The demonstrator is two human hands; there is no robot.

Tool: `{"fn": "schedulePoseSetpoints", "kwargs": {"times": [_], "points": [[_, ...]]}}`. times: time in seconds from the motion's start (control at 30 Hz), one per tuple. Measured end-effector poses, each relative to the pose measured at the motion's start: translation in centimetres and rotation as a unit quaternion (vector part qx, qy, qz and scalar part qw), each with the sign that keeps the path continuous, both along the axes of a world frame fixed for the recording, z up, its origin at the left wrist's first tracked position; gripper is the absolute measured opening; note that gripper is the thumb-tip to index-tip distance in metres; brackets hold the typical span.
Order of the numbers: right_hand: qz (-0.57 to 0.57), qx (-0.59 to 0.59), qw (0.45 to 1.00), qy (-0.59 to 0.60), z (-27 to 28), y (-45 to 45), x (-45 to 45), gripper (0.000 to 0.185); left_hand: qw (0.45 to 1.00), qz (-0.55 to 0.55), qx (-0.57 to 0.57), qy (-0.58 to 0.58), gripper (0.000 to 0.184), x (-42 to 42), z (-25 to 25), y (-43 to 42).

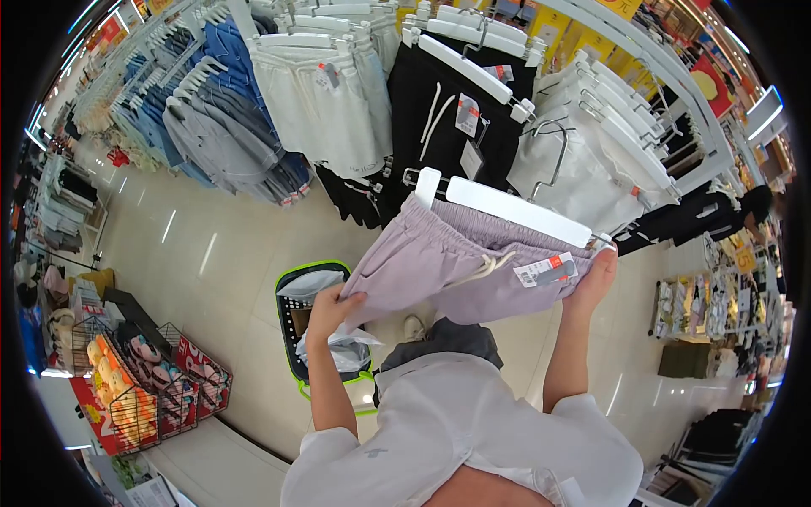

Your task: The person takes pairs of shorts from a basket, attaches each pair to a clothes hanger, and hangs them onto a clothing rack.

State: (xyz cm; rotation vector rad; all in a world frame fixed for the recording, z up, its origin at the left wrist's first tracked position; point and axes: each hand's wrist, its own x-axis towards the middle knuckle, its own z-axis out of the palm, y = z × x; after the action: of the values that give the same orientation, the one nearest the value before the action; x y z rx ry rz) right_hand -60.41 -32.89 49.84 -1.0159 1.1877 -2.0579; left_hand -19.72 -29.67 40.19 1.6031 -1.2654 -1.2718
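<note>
A pair of light purple shorts (pixel 405 262) with a gathered waistband and cream drawstring is stretched out in front of me. The shorts hang from a white clip hanger (pixel 515 209) with a metal hook, and a paper price tag (pixel 545 270) lies on their front. My left hand (pixel 331 311) pinches the fabric at the lower left edge of the leg. At the other side my right hand (pixel 594 277) grips the shorts near the hanger's right end, fingers partly hidden behind the cloth.
Behind the shorts, racks hold white shorts (pixel 321 101), black shorts (pixel 452 110) and more white garments (pixel 566 160). Below my left hand stands a green-rimmed black shopping basket (pixel 279 296) with plastic-wrapped items. Wire bins of plush-like goods (pixel 127 389) are at lower left.
</note>
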Motion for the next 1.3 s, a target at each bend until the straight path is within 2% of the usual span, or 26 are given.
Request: {"fn": "schedulePoseSetpoints", "kwargs": {"times": [0.13,0.27,0.33,0.4,0.5,0.6,0.73,0.8,0.87,0.93,1.0,1.07,1.17,1.27,1.3], "points": [[-0.008,0.005,1.0,0.009,-0.1,0.1,-0.1,0.038,0.998,0.03,0.03,-0.055,0.03,0.4,0.2,-0.1],[-0.019,0.021,1.0,0.006,-0.3,0.5,-0.2,0.042,0.999,0.018,-0.003,-0.051,0.028,0.9,-1.5,0.5],[-0.022,0.019,1.0,0.005,-0.2,0.9,-0.5,0.041,0.993,0.05,-0.005,-0.105,0.028,0.6,-1.2,0.6],[-0.012,-0.003,1.0,-0.013,0.2,1.2,-0.7,0.038,0.993,0.062,-0.001,-0.101,0.028,0.1,-0.6,0.6],[-0.025,-0.014,1.0,-0.005,0.5,1.5,-1.5,0.038,0.986,0.085,-0.098,-0.1,0.026,0.5,-2.6,1.0],[-0.027,-0.014,1.0,-0.008,0.2,1.6,-2.4,0.037,0.982,0.133,-0.104,-0.089,0.026,0.0,-3.2,1.2],[-0.066,-0.011,0.998,0.006,0.9,1.7,-2.9,0.035,0.962,0.199,-0.125,-0.136,0.029,-0.8,-5.6,1.2],[-0.089,-0.003,0.996,0.022,1.3,2.0,-3.3,0.033,0.972,0.164,-0.129,-0.107,0.03,-1.3,-5.7,1.5],[-0.097,-0.004,0.995,0.015,1.8,1.9,-3.9,0.035,0.979,0.06,-0.109,-0.163,0.03,-1.4,-7.7,2.3],[-0.104,-0.004,0.995,0.008,2.4,1.8,-4.7,0.036,0.975,0.05,-0.131,-0.171,0.031,-2.1,-9.3,3.0],[-0.125,-0.022,0.991,0.03,2.6,1.8,-5.9,0.042,0.966,0.017,-0.084,-0.244,0.032,-2.2,-9.9,3.5],[-0.119,-0.016,0.992,0.038,2.6,2.0,-7.0,0.048,0.959,0.022,-0.088,-0.268,0.035,-1.9,-9.7,3.2],[-0.109,-0.018,0.99,0.083,2.8,1.7,-7.8,0.052,0.963,0.082,-0.097,-0.237,0.033,-2.3,-10.9,1.9],[-0.14,-0.002,0.987,0.078,1.9,1.2,-9.9,0.058,0.988,0.074,0.012,-0.134,0.027,-2.8,-11.7,0.5],[-0.121,0.001,0.987,0.106,2.0,1.1,-11.1,0.06,0.988,0.062,0.021,-0.138,0.026,-3.2,-11.7,0.4]]}}
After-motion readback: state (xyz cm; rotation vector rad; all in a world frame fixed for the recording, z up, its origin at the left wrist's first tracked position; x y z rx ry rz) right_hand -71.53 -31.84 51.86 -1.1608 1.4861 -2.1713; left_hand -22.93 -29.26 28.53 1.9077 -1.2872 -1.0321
